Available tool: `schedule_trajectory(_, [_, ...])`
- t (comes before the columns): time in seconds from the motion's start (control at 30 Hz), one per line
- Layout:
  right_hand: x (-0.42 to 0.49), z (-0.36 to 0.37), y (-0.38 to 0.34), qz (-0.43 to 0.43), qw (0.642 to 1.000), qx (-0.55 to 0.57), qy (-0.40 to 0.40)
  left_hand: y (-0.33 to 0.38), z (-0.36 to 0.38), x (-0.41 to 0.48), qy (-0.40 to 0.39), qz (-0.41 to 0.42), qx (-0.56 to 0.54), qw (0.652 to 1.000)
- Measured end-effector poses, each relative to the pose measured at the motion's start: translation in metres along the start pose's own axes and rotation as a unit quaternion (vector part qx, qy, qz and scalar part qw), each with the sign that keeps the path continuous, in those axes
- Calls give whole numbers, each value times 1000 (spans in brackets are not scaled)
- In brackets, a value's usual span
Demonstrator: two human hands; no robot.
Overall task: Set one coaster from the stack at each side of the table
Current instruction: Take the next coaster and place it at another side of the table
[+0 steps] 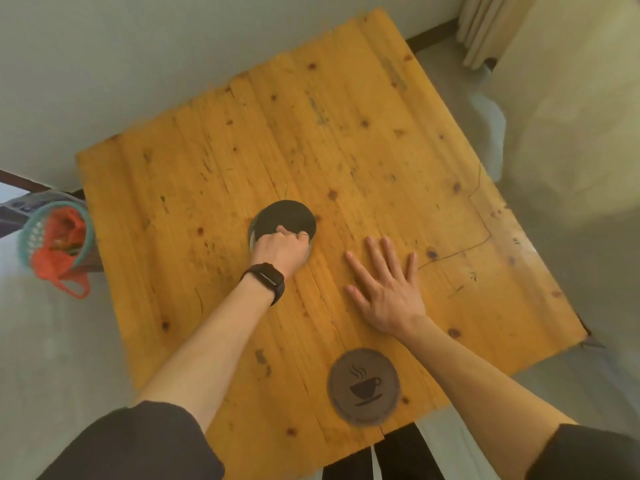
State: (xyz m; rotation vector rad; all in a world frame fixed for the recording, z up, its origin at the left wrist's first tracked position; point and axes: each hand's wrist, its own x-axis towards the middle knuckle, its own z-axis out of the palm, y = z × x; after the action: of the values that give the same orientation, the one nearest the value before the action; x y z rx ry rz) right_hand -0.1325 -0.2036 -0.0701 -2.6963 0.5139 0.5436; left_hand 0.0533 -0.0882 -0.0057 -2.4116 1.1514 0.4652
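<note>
A square wooden table (363, 140) fills the view. Near its middle lies a stack of round dark coasters (284, 218). My left hand (280, 249) rests on the near edge of that stack, fingers curled around the top coaster, which looks tilted up at its near edge. A black band sits on that wrist. My right hand (384, 289) lies flat on the wood to the right of the stack, fingers spread, holding nothing. One brown coaster with a coffee-cup mark (363, 386) lies alone at the near edge of the table.
A teal basket holding an orange net bag (57, 240) hangs off the table's left side. Pale walls stand behind the table. A curtain (485, 26) hangs at the far right above grey floor.
</note>
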Motion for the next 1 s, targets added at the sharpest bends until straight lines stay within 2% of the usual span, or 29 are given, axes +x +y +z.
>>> schedule_trajectory(0.07, [0, -15, -5, 6, 999, 9, -43, 1, -18, -1, -32, 0, -2, 999])
schedule_trajectory(0.13, [0, -42, -9, 36, 991, 58, -114, -2, -38, -6, -29, -26, -30, 999])
schedule_trajectory(0.2, [-9, -77, -13, 91, 968, 170, -162, -6, -56, -19, 11, -74, -126, 989])
schedule_trajectory(0.27, [-30, -104, -12, 165, 915, 342, -137, -5, -75, -39, 68, -114, -289, 948])
schedule_trajectory(0.3, [-49, -116, -11, 201, 876, 424, -110, -1, -85, -51, 79, -120, -393, 908])
schedule_trajectory(0.33, [-70, -125, -8, 229, 838, 489, -80, 7, -96, -65, 70, -120, -513, 847])
schedule_trajectory(0.4, [-115, -135, 2, 264, 778, 570, -18, 28, -116, -96, 4, -106, -715, 691])
schedule_trajectory(0.43, [-138, -139, 8, 274, 753, 599, 8, 40, -124, -111, -28, -92, -766, 635])
schedule_trajectory(0.5, [-185, -146, 21, 290, 686, 666, 53, 71, -138, -140, -72, -64, -805, 586])
schedule_trajectory(0.57, [-229, -149, 34, 297, 619, 721, 94, 107, -145, -158, -110, -38, -817, 565])
schedule_trajectory(0.63, [-266, -151, 49, 303, 590, 737, 129, 143, -147, -169, -149, -20, -815, 560])
schedule_trajectory(0.73, [-308, -148, 77, 312, 563, 747, 163, 195, -149, -175, -193, -4, -793, 577])
schedule_trajectory(0.8, [-328, -144, 99, 320, 565, 740, 174, 228, -152, -175, -211, 0, -771, 601])
schedule_trajectory(0.87, [-339, -140, 124, 330, 584, 719, 181, 260, -157, -170, -232, 2, -740, 632])
schedule_trajectory(0.9, [-342, -137, 139, 336, 595, 706, 185, 276, -159, -165, -244, 0, -720, 650])
schedule_trajectory(0.93, [-344, -135, 156, 343, 606, 693, 187, 292, -162, -156, -247, 3, -687, 683])
schedule_trajectory(1.0, [-344, -135, 198, 349, 627, 673, 178, 325, -170, -131, -203, 45, -574, 792])
